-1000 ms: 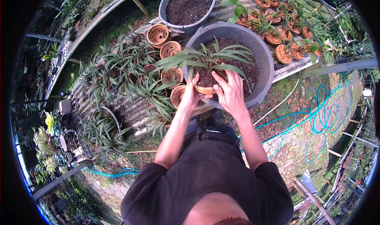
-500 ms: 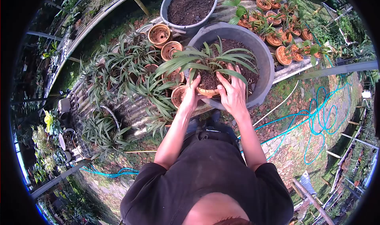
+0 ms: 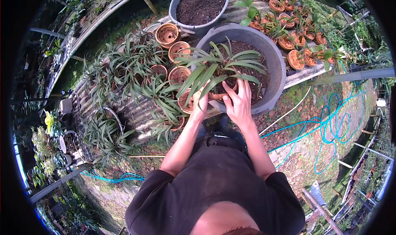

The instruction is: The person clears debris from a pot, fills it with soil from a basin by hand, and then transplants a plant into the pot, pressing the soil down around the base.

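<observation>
A potted plant with long strappy green leaves [image 3: 222, 65] is in front of me, over the near side of a large grey tub [image 3: 279, 76] of dark soil. Its terracotta pot [image 3: 217, 96] shows only in part beneath the leaves. My left hand [image 3: 201, 103] grips the pot's left side, its fingers partly covered by leaves. On the right side, my right hand [image 3: 240, 103] has its fingers around the rim and its thumb near the front, at the soil.
Empty terracotta pots [image 3: 180, 50] line the tub's left side, beside many leafy plants [image 3: 136, 70]. A second grey tub of soil [image 3: 171, 10] stands behind. Small potted plants [image 3: 295, 59] crowd the corrugated table's [image 3: 305, 72] right end. A blue hose [image 3: 326, 129] lies on the ground.
The plant has turned between my hands, and its leaves now hang over my left hand. My right hand has shifted slightly left and down on the pot.
</observation>
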`<state>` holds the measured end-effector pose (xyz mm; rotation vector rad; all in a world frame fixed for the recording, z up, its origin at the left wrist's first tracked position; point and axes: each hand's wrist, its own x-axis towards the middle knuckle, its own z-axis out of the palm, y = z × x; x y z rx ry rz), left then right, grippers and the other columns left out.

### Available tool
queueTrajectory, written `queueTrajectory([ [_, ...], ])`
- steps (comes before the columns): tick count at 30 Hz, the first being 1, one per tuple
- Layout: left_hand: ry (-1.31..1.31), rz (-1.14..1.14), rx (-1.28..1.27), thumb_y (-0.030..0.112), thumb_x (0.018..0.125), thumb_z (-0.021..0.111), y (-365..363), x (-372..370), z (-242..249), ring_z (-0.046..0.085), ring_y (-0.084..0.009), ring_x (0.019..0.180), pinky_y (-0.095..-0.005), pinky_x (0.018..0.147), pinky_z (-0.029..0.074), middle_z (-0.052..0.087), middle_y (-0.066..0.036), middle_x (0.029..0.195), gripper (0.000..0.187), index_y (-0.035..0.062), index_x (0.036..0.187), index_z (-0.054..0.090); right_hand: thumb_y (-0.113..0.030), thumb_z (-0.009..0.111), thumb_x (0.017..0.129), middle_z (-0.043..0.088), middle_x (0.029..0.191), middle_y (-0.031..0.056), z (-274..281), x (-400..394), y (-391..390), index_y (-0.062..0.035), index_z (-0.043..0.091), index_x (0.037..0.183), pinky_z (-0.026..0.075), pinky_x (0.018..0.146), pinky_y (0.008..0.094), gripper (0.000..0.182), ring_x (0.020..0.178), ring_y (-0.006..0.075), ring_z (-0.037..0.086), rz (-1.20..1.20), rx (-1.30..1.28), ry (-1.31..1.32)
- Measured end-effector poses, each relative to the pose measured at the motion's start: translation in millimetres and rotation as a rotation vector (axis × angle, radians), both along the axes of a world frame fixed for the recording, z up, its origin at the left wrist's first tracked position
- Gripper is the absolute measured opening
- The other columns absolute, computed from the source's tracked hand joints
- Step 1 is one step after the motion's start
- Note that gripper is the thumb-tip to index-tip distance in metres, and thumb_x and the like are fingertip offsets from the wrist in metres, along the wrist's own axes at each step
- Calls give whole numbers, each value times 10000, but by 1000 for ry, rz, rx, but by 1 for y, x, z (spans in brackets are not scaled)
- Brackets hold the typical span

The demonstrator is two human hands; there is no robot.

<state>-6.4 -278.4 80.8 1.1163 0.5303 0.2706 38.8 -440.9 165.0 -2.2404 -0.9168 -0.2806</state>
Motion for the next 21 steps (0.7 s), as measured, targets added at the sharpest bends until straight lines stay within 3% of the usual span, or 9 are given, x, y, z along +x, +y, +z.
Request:
queueTrajectory([
  [3, 140, 23, -305, 210, 1066, 418, -1, -5, -6, 692, -264, 1039, -389, 890, 600, 583, -149, 1287, 392, 55, 1425, 410, -343, 558, 986, 404, 1531, 246, 2, -8, 1, -90, 642, 1331, 289, 1138, 607, 436, 1409, 472, 373, -5, 98, -16],
  [5, 35, -154, 446, 236, 1072, 425, 6, -12, -18, 661, -241, 1055, -378, 909, 574, 579, -134, 1285, 394, 52, 1420, 421, -333, 563, 983, 466, 1490, 235, 1, -15, 5, -14, 605, 1335, 269, 1158, 613, 477, 1425, 411, 390, 81, -9, 4],
  [7, 122, -67, 0, 296, 1079, 445, -8, -8, 11, 582, -202, 1100, -374, 964, 505, 567, -97, 1284, 420, 52, 1420, 427, -316, 564, 980, 510, 1453, 234, 1, -23, 11, 75, 575, 1315, 248, 1174, 622, 515, 1427, 368, 410, 103, -42, 7],
  [10, 1, -47, 64, 333, 1077, 461, -14, -9, 33, 540, -182, 1159, -378, 987, 475, 562, -79, 1281, 444, 57, 1422, 416, -297, 564, 976, 511, 1451, 233, 9, -23, 10, 78, 580, 1307, 249, 1175, 620, 501, 1418, 374, 419, 87, -140, 7],
  [11, -54, 67, -2, 363, 1071, 476, -16, -5, 19, 554, -179, 1144, -366, 969, 474, 566, -86, 1282, 472, 74, 1436, 397, -267, 578, 961, 521, 1438, 237, 12, -23, 10, 76, 587, 1301, 257, 1177, 611, 483, 1413, 373, 427, 91, -130, 10],
  [18, 56, 81, -144, 380, 1079, 431, -21, -14, -13, 642, -191, 968, -323, 770, 564, 612, -89, 1178, 399, 116, 1378, 418, -233, 609, 933, 541, 1416, 236, 10, -30, 12, 73, 597, 1286, 282, 1182, 577, 468, 1400, 362, 446, 197, -60, 41],
  [19, 14, -21, -48, 347, 1079, 419, -15, -20, -16, 637, -205, 1010, -351, 834, 560, 614, -101, 1196, 355, 94, 1324, 469, -225, 609, 931, 550, 1410, 230, 12, -31, 12, 68, 583, 1310, 284, 1184, 567, 480, 1392, 357, 459, 209, -36, 44],
  [21, -33, 45, -103, 335, 1077, 411, -20, -18, -20, 628, -218, 1042, -372, 879, 549, 611, -109, 1214, 350, 80, 1299, 502, -216, 605, 931, 554, 1406, 228, 7, -34, 12, 62, 574, 1324, 283, 1187, 561, 482, 1385, 351, 469, 236, -52, 19],
])
